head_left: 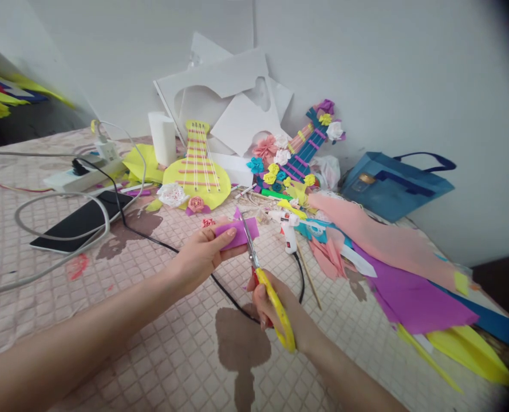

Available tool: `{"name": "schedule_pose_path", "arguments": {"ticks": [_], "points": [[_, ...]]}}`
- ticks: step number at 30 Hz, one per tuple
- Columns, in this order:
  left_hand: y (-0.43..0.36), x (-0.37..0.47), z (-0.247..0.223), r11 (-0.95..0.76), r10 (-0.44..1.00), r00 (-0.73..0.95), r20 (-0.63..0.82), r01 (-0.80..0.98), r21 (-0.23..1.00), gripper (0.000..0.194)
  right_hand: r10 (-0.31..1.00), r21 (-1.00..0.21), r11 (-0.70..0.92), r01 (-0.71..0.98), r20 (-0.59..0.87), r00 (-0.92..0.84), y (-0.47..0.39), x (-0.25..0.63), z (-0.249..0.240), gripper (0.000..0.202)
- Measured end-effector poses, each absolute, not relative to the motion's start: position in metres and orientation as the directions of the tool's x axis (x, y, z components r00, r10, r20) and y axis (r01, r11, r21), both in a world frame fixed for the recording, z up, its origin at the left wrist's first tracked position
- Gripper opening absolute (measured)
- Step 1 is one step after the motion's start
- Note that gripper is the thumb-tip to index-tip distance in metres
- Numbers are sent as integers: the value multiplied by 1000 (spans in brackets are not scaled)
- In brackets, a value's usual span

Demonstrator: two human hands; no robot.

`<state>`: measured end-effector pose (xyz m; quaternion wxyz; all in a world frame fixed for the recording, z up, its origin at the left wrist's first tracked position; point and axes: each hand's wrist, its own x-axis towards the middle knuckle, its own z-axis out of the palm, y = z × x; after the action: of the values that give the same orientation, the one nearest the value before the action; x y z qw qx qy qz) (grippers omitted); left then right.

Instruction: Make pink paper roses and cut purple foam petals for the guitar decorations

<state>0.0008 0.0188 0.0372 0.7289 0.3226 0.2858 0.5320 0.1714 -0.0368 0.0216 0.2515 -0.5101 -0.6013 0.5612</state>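
Note:
Between the thumb and fingers of my left hand [209, 249] is a folded piece of purple crepe paper [237, 233]. My right hand [277, 306] grips scissors [275, 303] with yellow and red handles, their blades lying across the paper near its right end. Just beyond the paper, a pink paper flower [208, 222] rests on the table. A white hot glue gun [289, 234] lies right of the blades, close to a thin wooden stick [309, 277]. Farther back are a yellow paper guitar [198, 177] with white strings and a blue one [306, 150] covered in paper flowers.
Crepe paper sheets, among them a purple one [413, 292], cover the right side. A blue bag [391, 186] stands behind them. At left lie a black tablet-like device [86, 220], a power strip [82, 171] and looping cables. White cut-out boards [237, 86] lean on the wall.

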Motion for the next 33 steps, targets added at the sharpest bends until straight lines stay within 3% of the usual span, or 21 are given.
{"name": "schedule_pose_path", "arguments": {"ticks": [24, 33], "points": [[23, 0, 32, 257, 955, 276, -110, -583, 771, 11, 898, -926, -209, 315, -309, -312, -34, 174, 3, 65], [26, 0, 36, 333, 942, 185, -280, -603, 725, 16, 844, -916, -352, 194, -400, -358, -30, 175, 8, 65]]}}
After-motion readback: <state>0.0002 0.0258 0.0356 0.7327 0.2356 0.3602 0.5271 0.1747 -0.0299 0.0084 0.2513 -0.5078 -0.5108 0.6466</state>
